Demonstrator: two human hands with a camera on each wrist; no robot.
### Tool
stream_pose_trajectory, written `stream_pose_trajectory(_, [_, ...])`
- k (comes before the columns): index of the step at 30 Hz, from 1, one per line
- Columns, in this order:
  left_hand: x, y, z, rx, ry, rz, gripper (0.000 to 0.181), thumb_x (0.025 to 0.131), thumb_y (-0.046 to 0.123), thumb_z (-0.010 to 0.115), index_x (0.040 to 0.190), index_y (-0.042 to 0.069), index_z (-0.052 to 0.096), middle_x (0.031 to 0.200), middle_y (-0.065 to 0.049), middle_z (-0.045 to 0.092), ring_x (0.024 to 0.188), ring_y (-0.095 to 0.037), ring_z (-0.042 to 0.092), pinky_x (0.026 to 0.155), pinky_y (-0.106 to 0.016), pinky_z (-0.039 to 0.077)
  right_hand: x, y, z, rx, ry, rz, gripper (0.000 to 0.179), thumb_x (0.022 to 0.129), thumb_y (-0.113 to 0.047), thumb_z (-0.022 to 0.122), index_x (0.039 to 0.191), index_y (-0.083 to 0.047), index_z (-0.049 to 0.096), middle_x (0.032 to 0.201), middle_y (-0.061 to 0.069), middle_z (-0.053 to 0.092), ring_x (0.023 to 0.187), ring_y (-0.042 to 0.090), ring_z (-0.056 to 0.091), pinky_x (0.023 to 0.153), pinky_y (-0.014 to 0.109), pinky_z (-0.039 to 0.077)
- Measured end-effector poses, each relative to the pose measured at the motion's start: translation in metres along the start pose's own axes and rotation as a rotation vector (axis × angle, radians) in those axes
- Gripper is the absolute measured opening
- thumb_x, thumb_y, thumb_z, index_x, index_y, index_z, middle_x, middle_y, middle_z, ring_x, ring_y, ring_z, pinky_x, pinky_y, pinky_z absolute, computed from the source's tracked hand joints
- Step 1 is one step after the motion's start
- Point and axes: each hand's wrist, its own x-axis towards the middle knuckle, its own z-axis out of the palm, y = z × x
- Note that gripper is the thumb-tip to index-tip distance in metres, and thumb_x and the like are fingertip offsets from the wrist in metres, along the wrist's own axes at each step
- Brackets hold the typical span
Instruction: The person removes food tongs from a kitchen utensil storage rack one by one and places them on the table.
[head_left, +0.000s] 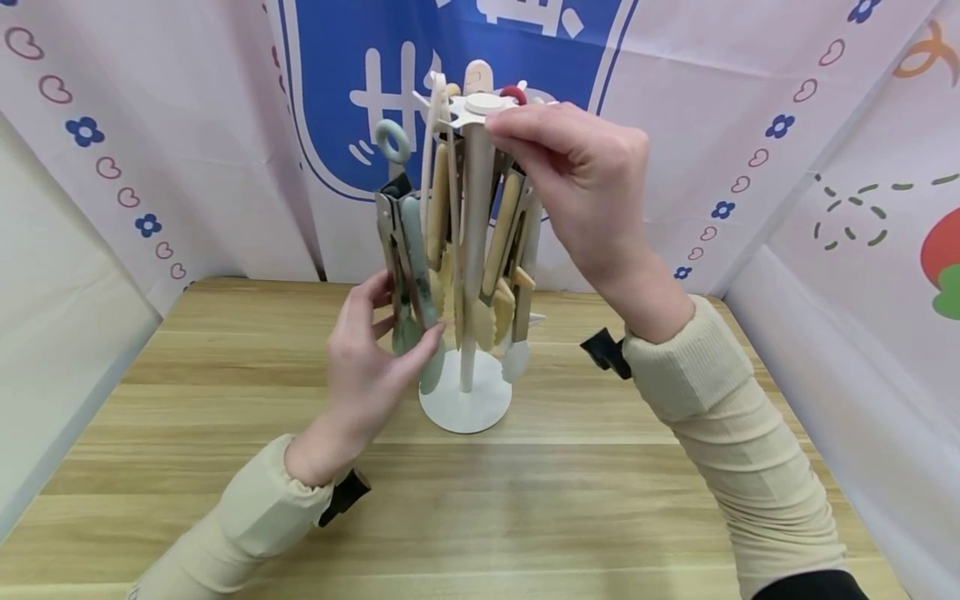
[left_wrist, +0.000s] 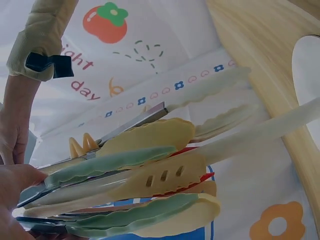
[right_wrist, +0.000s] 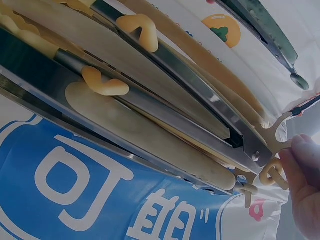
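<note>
Gripping scalloped, green-tipped metal tongs

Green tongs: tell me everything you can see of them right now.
The green tongs have metal arms, pale green grip pads and wavy-edged green tips that look soft, perhaps silicone. A green ring tops them. They are nearly upright, ring up, tips parted, left of the loaded stand in the head view. The left hand grips them low down; the ring looks off the stand's hooks.
</note>
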Motion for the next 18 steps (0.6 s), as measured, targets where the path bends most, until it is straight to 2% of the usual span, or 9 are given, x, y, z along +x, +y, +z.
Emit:
stream_pose_trajectory(4, [-0.001, -0.002, -0.006, 0.007, -0.005, -0.031, 0.060, 0.066, -0.003, 0.077, 0.116, -0.011, 0.047, 0.105, -0.022, 0.054, 0.095, -0.026, 0.056, 0.075, -0.025, 0.053, 0.000, 0.000, -0.001, -0.001, 0.000, 0.010, 0.007, 0.081, 0.002, 0.064, 0.082, 0.006, 0.071, 0.081, 0.013, 0.069, 0.080, 0.020, 0.066, 0.079, 0.025, 0.051])
stream_pose_trajectory(7, [-0.003, -0.005, -0.010, 0.009, -0.005, -0.077, 0.060, 0.064, -0.005, 0.077, 0.116, -0.011, 0.047, 0.105, -0.022, 0.054, 0.094, -0.027, 0.056, 0.074, -0.024, 0.053, 0.000, 0.000, -0.001, -0.004, -0.002, 0.008, 0.007, 0.081, 0.002, 0.065, 0.082, 0.006, 0.070, 0.080, 0.014, 0.069, 0.081, 0.019, 0.066, 0.081, 0.025, 0.051])
stream_pose_trajectory(13, [-0.006, -0.016, -0.021, 0.078, -0.032, -0.147, 0.063, 0.064, -0.005, 0.077, 0.116, -0.014, 0.044, 0.104, -0.023, 0.053, 0.093, -0.027, 0.054, 0.073, -0.017, 0.051, 0.000, 0.000, -0.001, -0.009, -0.021, 0.002, 0.007, 0.081, 0.003, 0.064, 0.083, 0.006, 0.070, 0.081, 0.014, 0.069, 0.081, 0.019, 0.066, 0.081, 0.025, 0.051])
stream_pose_trajectory(18, [-0.008, -0.025, -0.029, 0.165, -0.072, -0.187, 0.066, 0.066, -0.001, 0.077, 0.119, -0.013, 0.041, 0.104, -0.023, 0.052, 0.093, -0.028, 0.054, 0.070, -0.025, 0.053, 0.001, 0.000, -0.001, -0.014, -0.029, 0.006, 0.008, 0.082, 0.002, 0.064, 0.083, 0.006, 0.070, 0.081, 0.013, 0.069, 0.079, 0.019, 0.066, 0.080, 0.024, 0.051])
